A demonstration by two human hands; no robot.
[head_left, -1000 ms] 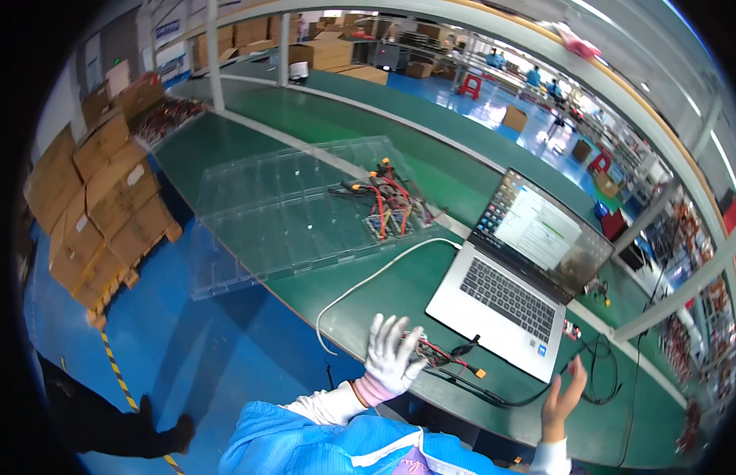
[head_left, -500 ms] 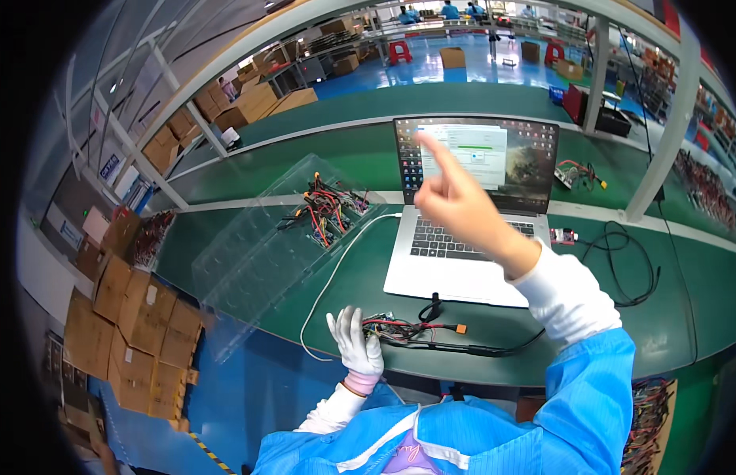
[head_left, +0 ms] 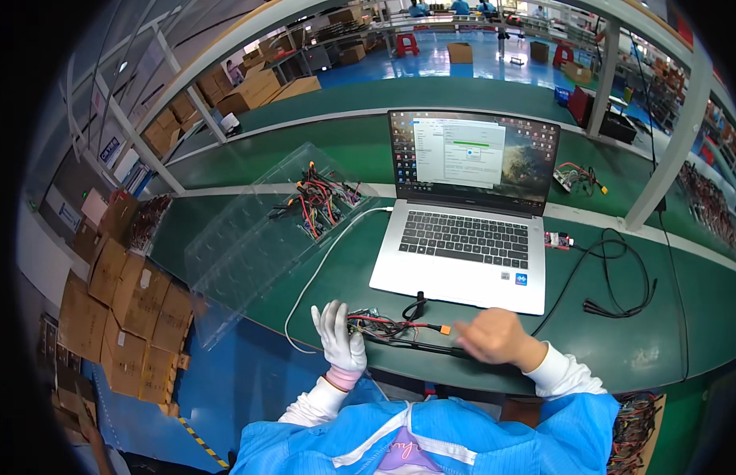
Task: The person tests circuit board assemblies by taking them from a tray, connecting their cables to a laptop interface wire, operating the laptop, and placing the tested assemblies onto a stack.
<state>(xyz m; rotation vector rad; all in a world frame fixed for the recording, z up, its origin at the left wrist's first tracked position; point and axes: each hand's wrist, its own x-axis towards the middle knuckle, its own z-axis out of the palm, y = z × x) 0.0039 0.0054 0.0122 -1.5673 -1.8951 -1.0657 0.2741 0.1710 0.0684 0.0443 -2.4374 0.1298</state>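
Observation:
My left hand [head_left: 338,339], in a white glove with a pink cuff, is closed at the left end of a small circuit board [head_left: 371,321], thumb on the near side and fingers upright beyond it. Red and black wires run right from the board to a yellow-orange connector [head_left: 445,330]. Just right of that connector hovers my bare right hand [head_left: 495,336], fingers curled and smeared by motion; what they hold, if anything, is not visible. A black cable [head_left: 423,345] passes in front of the board toward this hand. Beyond stands an unfolded laptop [head_left: 463,261] with windows on its screen.
A clear plastic tray [head_left: 249,237] at the left bears several wired circuit boards [head_left: 316,202]. A white cable [head_left: 314,277] curves from the laptop across the green bench [head_left: 613,340]. Right of the laptop lie a small red board [head_left: 558,240] and a looped black cable [head_left: 621,269].
My right hand has come down from before the laptop screen to beside the yellow-orange connector, its pointing finger now curled. My left hand stays at the board.

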